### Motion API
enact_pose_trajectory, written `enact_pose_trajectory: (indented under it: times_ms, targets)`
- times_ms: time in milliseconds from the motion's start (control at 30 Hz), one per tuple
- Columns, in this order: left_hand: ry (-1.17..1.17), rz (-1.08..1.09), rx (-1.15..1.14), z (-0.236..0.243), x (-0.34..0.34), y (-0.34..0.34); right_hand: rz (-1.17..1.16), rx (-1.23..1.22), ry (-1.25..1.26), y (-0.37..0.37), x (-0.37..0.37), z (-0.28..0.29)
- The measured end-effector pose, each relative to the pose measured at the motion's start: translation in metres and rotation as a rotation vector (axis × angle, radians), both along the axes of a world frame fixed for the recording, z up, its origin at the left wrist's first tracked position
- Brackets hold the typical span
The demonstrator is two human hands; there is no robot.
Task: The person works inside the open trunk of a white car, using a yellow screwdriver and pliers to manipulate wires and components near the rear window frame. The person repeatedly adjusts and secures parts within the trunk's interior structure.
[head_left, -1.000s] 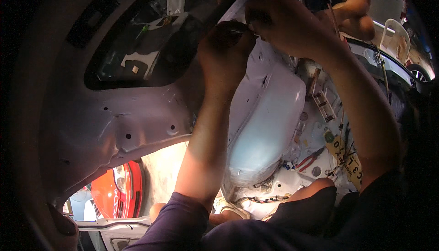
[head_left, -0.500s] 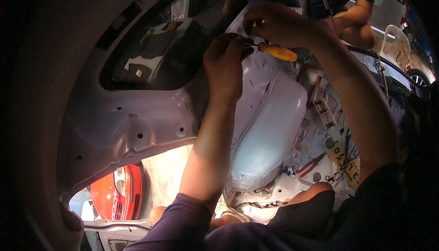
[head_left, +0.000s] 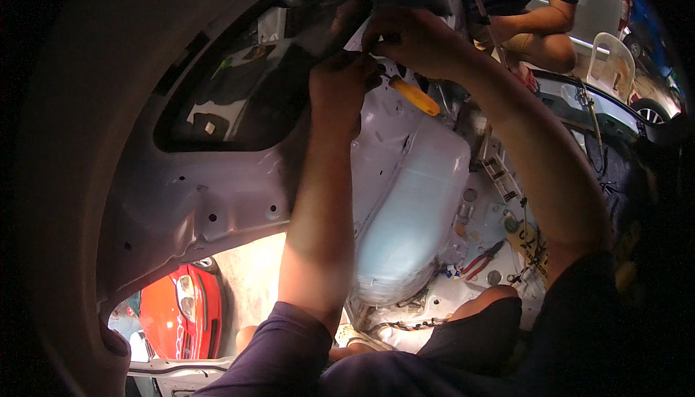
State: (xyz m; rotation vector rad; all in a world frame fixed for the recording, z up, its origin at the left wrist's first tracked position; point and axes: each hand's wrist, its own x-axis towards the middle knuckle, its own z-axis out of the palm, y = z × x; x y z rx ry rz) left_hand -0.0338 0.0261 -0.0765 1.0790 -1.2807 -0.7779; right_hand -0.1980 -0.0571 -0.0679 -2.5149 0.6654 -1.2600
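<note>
Fingers of the left hand (head_left: 336, 87) grasp the shaft of a yellow-handled screwdriver (head_left: 415, 97) near the dark window (head_left: 239, 100); the right hand's (head_left: 423, 46) curl close by, contents hidden, and work appears under way, its remainder unclear.

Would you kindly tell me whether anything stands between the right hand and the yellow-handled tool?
Nothing visible does: the right hand is just above the yellow-handled tool in the picture, with a gap between them. The tool juts out beside the left hand, which is in deep shadow.
</note>
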Motion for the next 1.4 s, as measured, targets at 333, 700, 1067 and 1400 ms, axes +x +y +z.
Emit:
enact_pose_trajectory:
  times_ms: [333, 700, 1067, 1400]
  targets:
    - [-0.15, -0.207, -0.085, -0.011, 0.014, -0.006, -0.01, 0.18, -0.041, 0.01, -0.004, 0.01]
    - [0.11, -0.129, 0.021, 0.004, -0.005, 0.005, -0.076, 0.143, 0.004, 0.015, -0.011, -0.001]
    - [0.197, -0.214, 0.018, -0.002, -0.001, 0.0, -0.233, -0.138, -0.006, 0.021, -0.007, -0.012]
    - [-0.656, -0.053, -0.207, -0.006, 0.002, 0.0, -0.182, -0.027, -0.161, 0.031, -0.015, -0.019]
